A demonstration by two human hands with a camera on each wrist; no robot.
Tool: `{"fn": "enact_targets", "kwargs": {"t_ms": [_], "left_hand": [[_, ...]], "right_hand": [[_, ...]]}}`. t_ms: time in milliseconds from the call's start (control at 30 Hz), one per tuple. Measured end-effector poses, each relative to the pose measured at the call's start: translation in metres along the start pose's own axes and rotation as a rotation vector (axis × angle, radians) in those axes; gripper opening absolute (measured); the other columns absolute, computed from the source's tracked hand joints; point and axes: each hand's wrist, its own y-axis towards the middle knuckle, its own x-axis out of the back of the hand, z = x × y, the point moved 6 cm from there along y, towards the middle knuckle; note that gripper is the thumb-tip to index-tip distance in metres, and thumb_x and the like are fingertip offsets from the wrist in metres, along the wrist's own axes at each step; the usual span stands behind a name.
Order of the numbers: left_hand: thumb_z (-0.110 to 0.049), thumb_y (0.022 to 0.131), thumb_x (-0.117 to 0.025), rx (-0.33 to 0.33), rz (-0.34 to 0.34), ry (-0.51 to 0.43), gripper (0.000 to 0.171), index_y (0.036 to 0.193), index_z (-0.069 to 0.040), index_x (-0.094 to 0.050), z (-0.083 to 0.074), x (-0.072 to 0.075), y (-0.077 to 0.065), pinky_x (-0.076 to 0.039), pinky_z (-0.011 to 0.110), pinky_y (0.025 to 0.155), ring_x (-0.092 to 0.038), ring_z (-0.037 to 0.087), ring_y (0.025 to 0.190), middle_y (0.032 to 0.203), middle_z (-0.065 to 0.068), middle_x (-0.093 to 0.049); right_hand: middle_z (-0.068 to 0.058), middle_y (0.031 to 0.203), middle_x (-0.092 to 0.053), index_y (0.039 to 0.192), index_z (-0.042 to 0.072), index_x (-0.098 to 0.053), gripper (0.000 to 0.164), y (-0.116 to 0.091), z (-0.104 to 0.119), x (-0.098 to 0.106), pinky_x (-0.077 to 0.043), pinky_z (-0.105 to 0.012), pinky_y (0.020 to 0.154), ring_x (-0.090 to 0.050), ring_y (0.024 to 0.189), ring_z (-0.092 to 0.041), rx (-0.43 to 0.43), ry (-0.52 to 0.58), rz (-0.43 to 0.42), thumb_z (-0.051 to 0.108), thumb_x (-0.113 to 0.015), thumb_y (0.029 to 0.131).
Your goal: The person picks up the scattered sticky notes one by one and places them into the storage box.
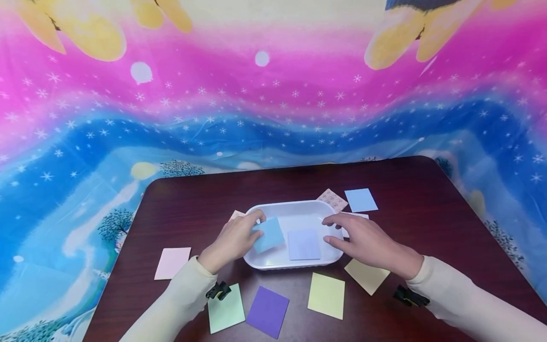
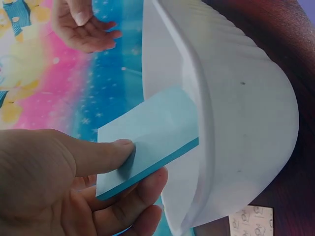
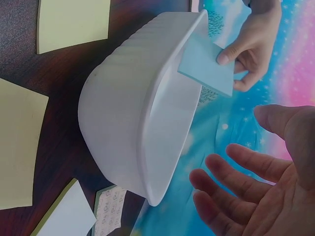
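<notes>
While the left hand (image 1: 232, 240) pinches a light blue pad (image 1: 270, 235) of paper above the left end of the white tray (image 1: 299, 216), the right hand (image 1: 372, 240) hangs over the tray's right end with fingers loosely spread and nothing in its grasp. The left thumb lies on the pad's upper face and the fingers bend beneath it, a hold that seems meant to keep the pad level and its far end free over the tray. Whether that end touches the tray's wall or floor, I cannot tell from these angles.

The tray sits at the centre of the head view, presumably so that both hands can reach it equally. Inside it, right of its middle, lies one lavender pad (image 1: 304, 245); the light blue one is over the tray, held.

Around the tray, more pads lie on the dark table (image 1: 205, 194), most of them spaced apart, probably so each stays easy to see and pick. A pink pad (image 1: 173, 263) is at lower left; a green pad (image 1: 227, 308), a purple pad (image 1: 268, 312) and a yellow pad (image 1: 326, 295) line the bottom; a tan pad (image 1: 366, 275) lies under the right forearm. Right of the tray's upper edge are a patterned pad (image 1: 332, 200) and a pale blue pad (image 1: 361, 200).
</notes>
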Motion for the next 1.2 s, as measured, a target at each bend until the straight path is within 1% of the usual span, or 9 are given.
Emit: {"fn": "enact_targets", "kwargs": {"t_ms": [67, 200, 333, 500, 733, 833, 1000, 1100, 1200], "left_hand": [[-0.017, 0.084, -0.067, -0.008, 0.023, 0.006, 0.021, 0.101, -0.020, -0.055, -0.001, -0.003, 0.002, -0.043, 0.033, 0.066, -0.051, 0.013, 0.069, 0.081, -0.004, -0.064], [-0.014, 0.085, -0.065, -0.033, 0.071, 0.008, 0.020, 0.101, -0.018, -0.055, -0.002, -0.011, 0.007, -0.043, 0.031, 0.058, -0.049, 0.012, 0.062, 0.080, -0.003, -0.060], [-0.012, 0.084, -0.063, -0.063, 0.108, 0.012, 0.018, 0.099, -0.017, -0.054, -0.002, -0.019, 0.010, -0.042, 0.031, 0.056, -0.048, 0.014, 0.062, 0.076, -0.002, -0.057], [-0.012, 0.084, -0.063, -0.083, 0.131, 0.017, 0.017, 0.098, -0.016, -0.055, -0.002, -0.025, 0.012, -0.043, 0.032, 0.058, -0.049, 0.015, 0.064, 0.078, 0.001, -0.060], [-0.013, 0.085, -0.063, -0.069, 0.208, 0.030, 0.015, 0.098, -0.016, -0.056, -0.004, -0.034, 0.014, -0.043, 0.030, 0.057, -0.051, 0.014, 0.065, 0.079, -0.001, -0.060], [-0.013, 0.085, -0.063, -0.070, 0.219, 0.040, 0.014, 0.097, -0.016, -0.056, -0.004, -0.036, 0.015, -0.043, 0.031, 0.056, -0.051, 0.014, 0.065, 0.078, -0.002, -0.060], [-0.014, 0.084, -0.064, -0.073, 0.214, 0.062, 0.015, 0.098, -0.015, -0.059, -0.004, -0.037, 0.016, -0.044, 0.031, 0.058, -0.052, 0.013, 0.067, 0.083, -0.001, -0.063], [-0.018, 0.084, -0.065, -0.082, 0.205, 0.080, 0.018, 0.101, -0.014, -0.061, -0.004, -0.037, 0.016, -0.046, 0.033, 0.062, -0.055, 0.014, 0.072, 0.089, 0.001, -0.066], [-0.024, 0.085, -0.065, -0.091, 0.193, 0.107, 0.023, 0.104, -0.012, -0.065, -0.005, -0.037, 0.017, -0.048, 0.035, 0.068, -0.059, 0.015, 0.080, 0.095, 0.003, -0.068]], "right_hand": [[0.003, 0.108, -0.067, 0.116, 0.016, -0.065, 0.039, 0.000, 0.000, 0.000, -0.049, -0.033, 0.070, -0.061, 0.092, -0.015, 0.001, 0.000, 0.000, 0.038, -0.066, 0.083], [0.002, 0.107, -0.067, 0.115, 0.016, -0.066, 0.039, -0.001, 0.000, 0.000, -0.049, -0.033, 0.071, -0.062, 0.092, -0.015, 0.007, -0.003, -0.009, 0.037, -0.066, 0.083], [0.002, 0.106, -0.067, 0.115, 0.015, -0.066, 0.039, 0.000, 0.000, -0.001, -0.049, -0.033, 0.071, -0.062, 0.092, -0.016, 0.008, -0.001, -0.008, 0.036, -0.067, 0.082], [0.003, 0.106, -0.067, 0.116, 0.016, -0.066, 0.039, 0.000, -0.002, -0.003, -0.049, -0.033, 0.071, -0.061, 0.093, -0.016, 0.004, 0.001, 0.004, 0.037, -0.066, 0.083], [0.004, 0.106, -0.067, 0.116, 0.017, -0.066, 0.039, 0.000, -0.002, -0.003, -0.049, -0.032, 0.070, -0.061, 0.093, -0.014, 0.000, -0.008, 0.004, 0.038, -0.066, 0.083], [0.005, 0.106, -0.066, 0.115, 0.017, -0.066, 0.038, 0.000, -0.002, -0.003, -0.049, -0.032, 0.070, -0.061, 0.092, -0.014, 0.006, -0.011, -0.002, 0.038, -0.065, 0.084], [0.005, 0.106, -0.066, 0.115, 0.017, -0.066, 0.038, 0.000, -0.002, -0.002, -0.049, -0.032, 0.071, -0.061, 0.092, -0.014, 0.005, -0.009, -0.002, 0.038, -0.065, 0.084], [0.005, 0.105, -0.066, 0.115, 0.017, -0.065, 0.039, 0.000, -0.002, -0.002, -0.049, -0.032, 0.070, -0.061, 0.092, -0.014, 0.003, -0.005, -0.001, 0.038, -0.065, 0.084], [0.005, 0.106, -0.066, 0.116, 0.017, -0.065, 0.039, 0.000, -0.002, -0.002, -0.049, -0.032, 0.070, -0.061, 0.093, -0.014, 0.000, -0.001, -0.001, 0.039, -0.065, 0.084]]}}
